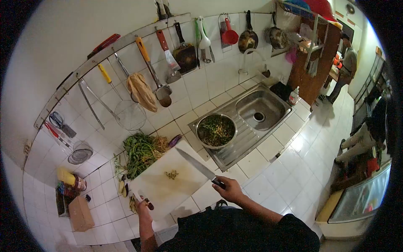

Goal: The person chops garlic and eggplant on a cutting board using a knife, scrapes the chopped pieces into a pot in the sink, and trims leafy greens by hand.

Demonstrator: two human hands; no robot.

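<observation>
My right hand (229, 190) grips the black handle of a large kitchen knife (195, 163), whose blade reaches over the right side of the white cutting board (151, 185). At the board's near left corner, my left hand (145, 210) is closed around a small dark piece (150, 206), too small to name surely. A little heap of chopped pieces (171, 174) lies mid-board. Behind the board are a bunch of leafy greens (142, 153) and a purple eggplant (174, 140). Small dark-and-pale vegetable pieces (123, 187) rest along its left side.
A steel bowl of chopped greens (216, 131) stands on the drainboard beside the sink (262, 111). Ladles, strainers and pans hang along the tiled wall. A cardboard box (81, 213) sits at the left. Two people (346, 67) are off to the right, near a glass-topped freezer (357, 201).
</observation>
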